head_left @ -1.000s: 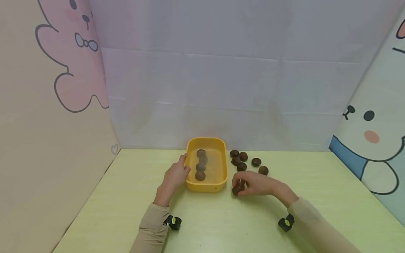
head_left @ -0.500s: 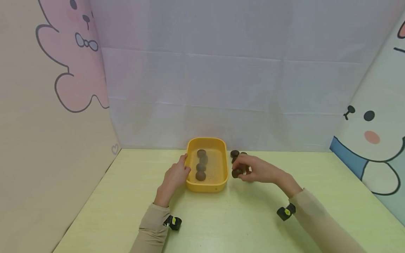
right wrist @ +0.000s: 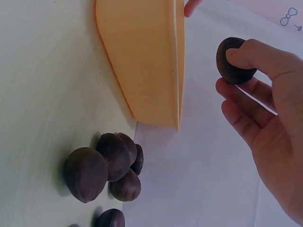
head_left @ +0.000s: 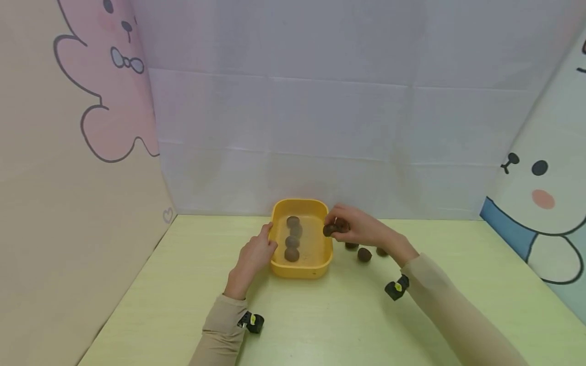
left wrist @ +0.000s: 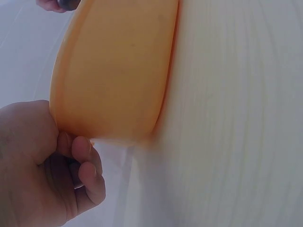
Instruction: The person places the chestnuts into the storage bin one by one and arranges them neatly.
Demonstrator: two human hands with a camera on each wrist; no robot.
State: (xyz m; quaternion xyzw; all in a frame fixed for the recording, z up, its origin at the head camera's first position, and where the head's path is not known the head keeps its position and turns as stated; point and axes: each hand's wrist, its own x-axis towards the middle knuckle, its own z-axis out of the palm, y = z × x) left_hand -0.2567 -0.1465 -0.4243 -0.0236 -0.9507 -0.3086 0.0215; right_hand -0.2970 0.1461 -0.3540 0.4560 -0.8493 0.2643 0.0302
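Observation:
A yellow plastic box stands near the back of the table, with several dark brown chestnuts lined up inside along its left half. At its left side my left hand pinches the rim; the left wrist view shows the thumb and finger at the box wall. My right hand is raised at the box's right rim. Between thumb and fingers it holds a chestnut. Loose chestnuts lie on the table right of the box, partly hidden by that hand in the head view.
The pale yellow-green table meets a white cloth backdrop just behind the box. Printed cartoon panels stand along the left and right sides. Each wrist carries a small black camera.
My right hand has picked up a chestnut from the table and carried it up, back and left to the box's right rim. The left hand stays on the box.

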